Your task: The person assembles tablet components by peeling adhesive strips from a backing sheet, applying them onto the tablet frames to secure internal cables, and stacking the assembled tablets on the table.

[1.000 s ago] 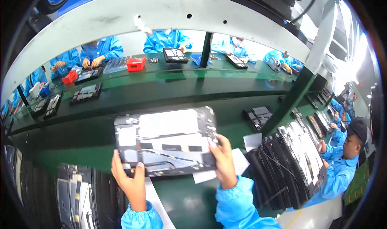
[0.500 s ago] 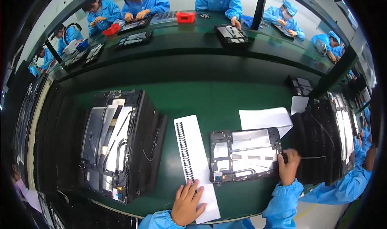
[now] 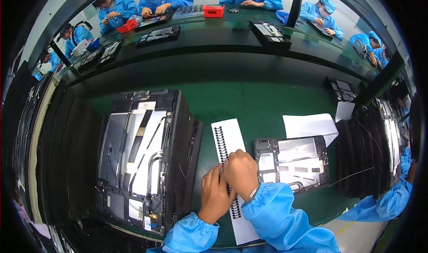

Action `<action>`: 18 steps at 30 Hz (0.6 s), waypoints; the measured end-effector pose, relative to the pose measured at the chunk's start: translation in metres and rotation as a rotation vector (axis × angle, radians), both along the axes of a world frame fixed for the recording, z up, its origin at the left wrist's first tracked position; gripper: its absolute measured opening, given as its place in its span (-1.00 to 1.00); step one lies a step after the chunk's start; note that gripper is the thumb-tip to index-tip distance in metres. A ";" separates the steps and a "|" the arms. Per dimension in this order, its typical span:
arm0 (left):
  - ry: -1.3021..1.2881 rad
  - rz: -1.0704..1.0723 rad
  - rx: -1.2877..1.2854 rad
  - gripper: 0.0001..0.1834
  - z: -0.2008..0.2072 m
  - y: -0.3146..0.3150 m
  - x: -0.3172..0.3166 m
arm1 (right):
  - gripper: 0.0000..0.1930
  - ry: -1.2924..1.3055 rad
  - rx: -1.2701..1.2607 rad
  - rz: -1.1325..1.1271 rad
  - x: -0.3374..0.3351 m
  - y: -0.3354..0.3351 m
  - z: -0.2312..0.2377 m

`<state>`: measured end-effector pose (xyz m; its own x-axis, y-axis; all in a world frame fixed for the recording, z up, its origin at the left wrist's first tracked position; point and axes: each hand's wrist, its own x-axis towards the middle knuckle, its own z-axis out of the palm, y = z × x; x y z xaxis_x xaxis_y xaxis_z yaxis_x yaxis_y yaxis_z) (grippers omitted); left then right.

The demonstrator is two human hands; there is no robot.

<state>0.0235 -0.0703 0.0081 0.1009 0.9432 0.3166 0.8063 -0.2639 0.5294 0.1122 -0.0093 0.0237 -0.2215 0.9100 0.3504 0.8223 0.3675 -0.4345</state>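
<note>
A long white paper strip (image 3: 245, 228) with a row of small black ring-like pieces lies on the green bench in front of me. My left hand (image 3: 215, 195) is over its middle, fingers bent and close together against the paper. Right up against it, my right hand (image 3: 240, 170) is closed in a pinch over the strip; whatever its fingertips hold is hidden. To the right of my hands lies an opened flat device panel (image 3: 298, 157), black-framed with silver plates and thin cables. Part of its lower left is covered by my right hand and sleeve.
A tall stack of similar device panels (image 3: 138, 155) stands at left, another stack (image 3: 370, 150) at right with a loose wire. A folded white paper (image 3: 307, 124) lies behind the panel. Across a raised shelf, several blue-clad people work near red bins (image 3: 213, 11).
My right hand has left the panel's right edge and come over to the strip beside my left hand. My left fingers, spread before, are now bent. The view has shifted slightly.
</note>
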 end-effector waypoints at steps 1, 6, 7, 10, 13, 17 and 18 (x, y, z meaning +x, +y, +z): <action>0.000 -0.001 0.006 -0.46 -0.002 -0.001 0.001 | -0.89 -0.058 -0.078 -0.033 -0.002 0.001 -0.001; -0.256 -0.023 0.037 -0.58 0.009 0.011 0.008 | -0.87 -0.112 -0.231 -0.097 0.002 0.001 0.011; -0.412 -0.032 -0.017 -0.63 0.013 0.015 0.006 | -0.84 -0.084 -0.369 -0.116 -0.004 0.002 0.020; -0.898 0.145 -0.195 -0.74 0.013 0.015 0.012 | -0.82 0.042 -0.636 -0.172 -0.015 0.013 0.029; -0.287 0.009 -0.078 -0.48 0.002 -0.003 -0.003 | -0.89 0.186 -0.338 -0.131 -0.023 0.008 -0.021; -0.101 -0.004 0.127 -0.65 0.010 -0.002 0.012 | -0.91 0.236 -0.268 -0.089 -0.010 0.005 -0.021; 0.079 -0.051 0.308 -0.69 0.007 0.000 0.013 | -0.89 0.258 -0.233 -0.051 -0.002 0.002 -0.021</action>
<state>0.0365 -0.0705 0.0154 0.1809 0.7972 0.5760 0.8231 -0.4433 0.3549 0.1105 -0.0072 0.0027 -0.1053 0.9798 0.1702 0.6888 0.1953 -0.6981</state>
